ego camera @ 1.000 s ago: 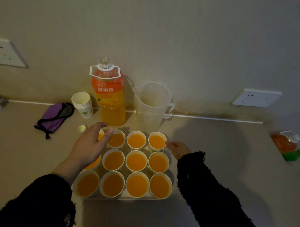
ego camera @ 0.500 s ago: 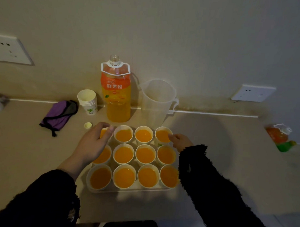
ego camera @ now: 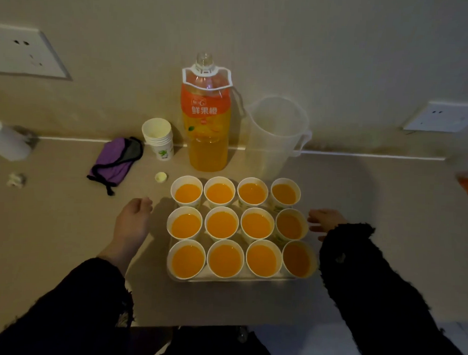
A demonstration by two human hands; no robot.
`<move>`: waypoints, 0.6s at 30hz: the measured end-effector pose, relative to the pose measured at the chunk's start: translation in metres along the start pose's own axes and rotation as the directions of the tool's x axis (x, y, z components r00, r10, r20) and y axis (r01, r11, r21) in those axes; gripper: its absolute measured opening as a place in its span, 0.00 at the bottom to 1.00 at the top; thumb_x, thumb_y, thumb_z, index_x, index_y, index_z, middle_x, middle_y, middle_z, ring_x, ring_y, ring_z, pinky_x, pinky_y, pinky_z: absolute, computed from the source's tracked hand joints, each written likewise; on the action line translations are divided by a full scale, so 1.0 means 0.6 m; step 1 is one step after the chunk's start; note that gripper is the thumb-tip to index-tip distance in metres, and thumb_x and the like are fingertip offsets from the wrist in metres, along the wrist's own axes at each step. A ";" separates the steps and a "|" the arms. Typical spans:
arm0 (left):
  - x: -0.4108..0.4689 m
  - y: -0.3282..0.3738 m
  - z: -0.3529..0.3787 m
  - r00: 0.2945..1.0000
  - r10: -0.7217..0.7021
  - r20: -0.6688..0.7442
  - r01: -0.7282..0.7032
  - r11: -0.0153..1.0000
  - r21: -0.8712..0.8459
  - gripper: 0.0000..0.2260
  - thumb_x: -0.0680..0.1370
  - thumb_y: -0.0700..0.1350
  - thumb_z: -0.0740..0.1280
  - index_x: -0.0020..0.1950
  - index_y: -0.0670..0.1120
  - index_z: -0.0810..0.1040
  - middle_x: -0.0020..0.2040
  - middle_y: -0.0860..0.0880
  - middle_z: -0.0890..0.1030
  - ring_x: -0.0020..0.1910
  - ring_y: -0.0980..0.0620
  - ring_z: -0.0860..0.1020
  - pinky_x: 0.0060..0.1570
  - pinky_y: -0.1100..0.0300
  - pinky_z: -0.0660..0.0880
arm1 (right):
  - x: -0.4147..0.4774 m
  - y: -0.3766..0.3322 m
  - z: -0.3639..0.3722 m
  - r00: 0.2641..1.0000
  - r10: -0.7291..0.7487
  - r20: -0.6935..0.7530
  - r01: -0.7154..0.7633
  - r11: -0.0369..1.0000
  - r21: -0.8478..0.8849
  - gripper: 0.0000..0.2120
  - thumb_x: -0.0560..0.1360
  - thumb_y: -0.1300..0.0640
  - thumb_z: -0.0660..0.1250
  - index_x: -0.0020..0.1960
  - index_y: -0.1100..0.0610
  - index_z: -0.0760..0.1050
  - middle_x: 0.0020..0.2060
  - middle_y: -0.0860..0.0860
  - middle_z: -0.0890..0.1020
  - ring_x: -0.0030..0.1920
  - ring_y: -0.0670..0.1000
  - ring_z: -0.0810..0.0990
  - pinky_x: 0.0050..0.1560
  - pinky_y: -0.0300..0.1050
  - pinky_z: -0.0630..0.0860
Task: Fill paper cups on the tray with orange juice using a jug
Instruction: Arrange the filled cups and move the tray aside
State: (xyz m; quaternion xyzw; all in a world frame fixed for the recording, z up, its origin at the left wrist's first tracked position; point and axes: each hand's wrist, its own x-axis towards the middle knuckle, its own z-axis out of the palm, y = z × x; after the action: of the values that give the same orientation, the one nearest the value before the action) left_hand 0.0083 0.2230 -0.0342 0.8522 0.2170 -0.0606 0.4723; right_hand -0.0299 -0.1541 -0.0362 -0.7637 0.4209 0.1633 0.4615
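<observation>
Twelve cups (ego camera: 222,226) stand in three rows of four on the tray (ego camera: 237,279), every one showing juice close to the rim, so the pouring looks done. The jug (ego camera: 275,133) stands upright by the wall, just right of the bottle (ego camera: 205,123). It is clear plastic and apparently empty, so probably light and stiff, and best taken by its side handle. The left hand (ego camera: 133,221) is low over the worktop (ego camera: 53,224) just left of the tray, fingers loosely curled, holding nothing. The right hand (ego camera: 326,223) lies just right of the middle row, fingers relaxed. I cannot tell whether it touches a cup. Full paper cups are soft-walled and spill if squeezed, so better to lift the tray by its edges and keep it level.
</observation>
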 end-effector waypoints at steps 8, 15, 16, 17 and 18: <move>0.014 -0.024 0.021 0.991 -0.086 0.105 0.072 0.990 0.125 0.12 0.82 0.47 0.55 0.50 0.42 0.75 0.49 0.41 0.79 0.49 0.41 0.77 0.56 0.46 0.74 | 0.007 0.022 -0.021 0.985 0.142 0.100 -0.126 0.981 -0.146 0.15 0.80 0.59 0.60 0.63 0.66 0.72 0.51 0.57 0.79 0.38 0.52 0.77 0.36 0.46 0.73; 0.018 -0.030 0.034 0.964 -0.154 0.216 0.105 0.969 0.222 0.10 0.81 0.46 0.60 0.52 0.40 0.76 0.44 0.42 0.80 0.40 0.45 0.78 0.45 0.53 0.74 | 0.000 0.026 0.001 0.995 0.017 0.101 -0.001 0.988 -0.156 0.09 0.80 0.58 0.59 0.52 0.61 0.76 0.46 0.59 0.80 0.44 0.58 0.79 0.45 0.50 0.77; 0.018 -0.032 0.034 0.963 -0.158 0.219 0.107 0.967 0.230 0.11 0.81 0.47 0.61 0.53 0.41 0.76 0.44 0.42 0.80 0.41 0.44 0.78 0.47 0.52 0.74 | -0.002 0.020 0.000 0.997 0.013 0.074 -0.007 0.996 -0.090 0.09 0.80 0.58 0.59 0.50 0.61 0.76 0.44 0.59 0.80 0.41 0.57 0.79 0.41 0.48 0.76; 0.018 -0.034 0.034 0.961 -0.164 0.220 0.110 0.965 0.240 0.11 0.81 0.48 0.61 0.53 0.42 0.76 0.45 0.42 0.80 0.43 0.44 0.78 0.49 0.51 0.75 | -0.005 0.012 -0.002 0.999 0.011 0.047 -0.009 0.999 -0.040 0.10 0.80 0.58 0.58 0.51 0.62 0.75 0.42 0.58 0.80 0.38 0.56 0.78 0.38 0.46 0.75; 0.018 -0.036 0.033 0.959 -0.171 0.224 0.114 0.962 0.247 0.11 0.80 0.49 0.61 0.54 0.42 0.76 0.46 0.41 0.80 0.44 0.43 0.79 0.51 0.50 0.75 | -0.009 0.005 -0.004 1.000 -0.004 0.027 0.005 1.000 -0.021 0.11 0.80 0.57 0.58 0.51 0.62 0.75 0.41 0.57 0.79 0.36 0.56 0.77 0.36 0.45 0.74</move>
State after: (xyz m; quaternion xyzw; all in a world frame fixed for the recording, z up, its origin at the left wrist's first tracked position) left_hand 0.0111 0.2195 -0.0652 0.8694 0.2102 -0.2237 0.3872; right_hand -0.0357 -0.1542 -0.0329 -0.7672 0.4111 0.1770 0.4594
